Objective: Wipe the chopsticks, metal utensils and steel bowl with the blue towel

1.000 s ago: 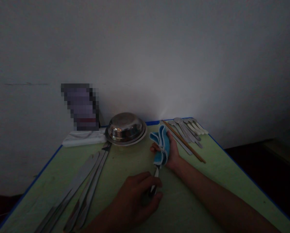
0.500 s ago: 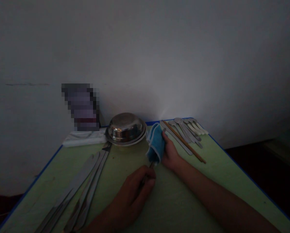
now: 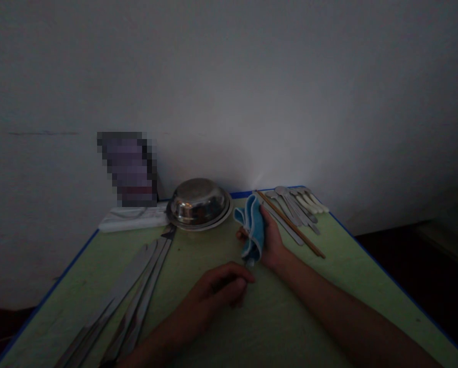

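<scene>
A folded blue cloth with pale edging is gripped in my right hand, whose fingertips show at its left side. At the cloth's lower end a small shiny tip pokes out; the rest of that piece is hidden inside the folds. My left hand is just below and left of the cloth, loosely curled, its index finger reaching forward and slightly apart from the thumb. I see nothing between those fingers. Behind the right hand lie brown chopsticks.
An upturned metal bowl stands at the table's back. Several knives lie along the left. Several spoons, some white-handled, lie at the back right. A blurred-out upright object leans near the wall above a white strip. The green table has blue edges.
My left hand has let go of the thin handle below the cloth, and its fingers have loosened. In my right hand the cloth has turned and folded closer, with fingertips now showing on its left.
</scene>
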Available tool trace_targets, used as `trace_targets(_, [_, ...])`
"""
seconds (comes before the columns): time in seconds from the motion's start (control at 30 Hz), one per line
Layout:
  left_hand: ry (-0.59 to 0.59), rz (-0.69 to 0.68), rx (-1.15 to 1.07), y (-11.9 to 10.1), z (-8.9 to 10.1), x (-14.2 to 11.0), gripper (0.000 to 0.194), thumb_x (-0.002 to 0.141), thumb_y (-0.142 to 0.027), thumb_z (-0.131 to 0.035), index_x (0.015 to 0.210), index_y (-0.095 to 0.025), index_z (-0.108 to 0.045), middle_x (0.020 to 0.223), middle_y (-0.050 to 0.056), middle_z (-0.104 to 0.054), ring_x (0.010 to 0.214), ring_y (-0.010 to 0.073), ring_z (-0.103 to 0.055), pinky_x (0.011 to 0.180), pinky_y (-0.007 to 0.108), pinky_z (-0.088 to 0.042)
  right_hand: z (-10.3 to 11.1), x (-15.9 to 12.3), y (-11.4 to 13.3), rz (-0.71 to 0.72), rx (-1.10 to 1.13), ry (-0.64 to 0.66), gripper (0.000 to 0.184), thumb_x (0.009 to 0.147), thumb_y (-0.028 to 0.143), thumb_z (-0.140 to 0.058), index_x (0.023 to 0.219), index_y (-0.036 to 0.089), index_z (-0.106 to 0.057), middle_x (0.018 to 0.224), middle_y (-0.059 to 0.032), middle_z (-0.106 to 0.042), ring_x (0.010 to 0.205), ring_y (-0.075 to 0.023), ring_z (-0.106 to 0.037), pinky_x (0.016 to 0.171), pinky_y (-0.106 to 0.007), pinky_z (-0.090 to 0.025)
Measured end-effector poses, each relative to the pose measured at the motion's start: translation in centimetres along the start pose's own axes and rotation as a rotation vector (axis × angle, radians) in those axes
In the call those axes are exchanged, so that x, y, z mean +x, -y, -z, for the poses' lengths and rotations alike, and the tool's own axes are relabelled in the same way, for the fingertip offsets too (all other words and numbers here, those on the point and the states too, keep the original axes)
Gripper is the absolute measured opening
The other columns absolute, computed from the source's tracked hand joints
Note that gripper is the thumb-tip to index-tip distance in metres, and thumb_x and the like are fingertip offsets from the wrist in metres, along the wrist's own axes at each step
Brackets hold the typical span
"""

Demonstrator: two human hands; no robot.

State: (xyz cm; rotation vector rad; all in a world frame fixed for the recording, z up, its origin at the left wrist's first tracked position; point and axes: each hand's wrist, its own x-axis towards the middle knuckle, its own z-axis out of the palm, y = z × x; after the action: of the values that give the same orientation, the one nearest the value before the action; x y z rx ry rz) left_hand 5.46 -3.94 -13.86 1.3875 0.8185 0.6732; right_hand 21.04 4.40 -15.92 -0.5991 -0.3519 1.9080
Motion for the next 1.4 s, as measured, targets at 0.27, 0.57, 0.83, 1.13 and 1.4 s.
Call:
trace_targets(0.27, [0.182,0.032,0.196,-0.7,-0.6,-1.0,0.010,0.081,-0.019,-0.046,0.077,-0.016,-0.054,0.066,-0.003,-0.048,0.062,0.0116,-0.047,0.060,0.023,-0.037,0.2,0.1,0.2,-0.053,0.036,-0.012,0.050,0.084,0.057,-0.027,0.068,0.018,-0.055,0.046,0.0018,-0.049,0.045,-0.0132,-0.051,0.052,-0.028,-0.048])
trace_targets(0.57, [0.169,-0.074,0.293,-0.2,-0.9,-1.2,0.008,0.082,-0.027,-0.051,0.083,-0.020,-0.048,0.073,-0.003,-0.044,0.068,0.0125,-0.042,0.059,0.023,-0.034,0.3,0.1,0.0,-0.042,-0.052,-0.044,0.039,0.082,0.052,-0.037,0.073,0.019,-0.056,0.050,0.0023,-0.053,0.044,-0.0124,-0.052,0.051,-0.027,-0.049])
trace_targets(0.83, [0.114,-0.010,0.196,0.3,-1.0,-1.1,0.038,0.064,-0.034,-0.074,0.091,-0.021,-0.051,0.074,-0.005,-0.046,0.063,0.0108,-0.040,0.055,0.021,-0.032,-0.3,-0.1,0.1,-0.043,-0.147,-0.169,0.032,0.080,0.044,-0.042,0.075,0.017,-0.058,0.054,-0.0002,-0.060,0.048,-0.0132,-0.057,0.050,-0.025,-0.049])
trace_targets(1.13, [-0.019,0.000,0.046,0.8,-1.4,-0.4,0.026,0.083,-0.032,-0.052,0.104,-0.019,-0.050,0.067,-0.005,-0.047,0.054,0.0091,-0.044,0.049,0.019,-0.036,-1.0,-0.8,-0.5,-0.085,-0.302,-0.172,0.025,0.079,0.036,-0.050,0.087,0.014,-0.058,0.059,-0.0006,-0.063,0.050,-0.0136,-0.058,0.052,-0.026,-0.050])
trace_targets(1.4, [0.108,-0.194,0.592,0.2,-1.1,-1.0,0.017,0.086,-0.029,-0.047,0.075,-0.018,-0.053,0.067,-0.002,-0.049,0.060,0.0106,-0.048,0.057,0.022,-0.037,-1.1,-0.5,0.1,-0.100,-0.090,-0.186,0.042,0.085,0.049,-0.034,0.091,0.014,-0.058,0.058,-0.0010,-0.062,0.047,-0.0139,-0.057,0.048,-0.027,-0.049])
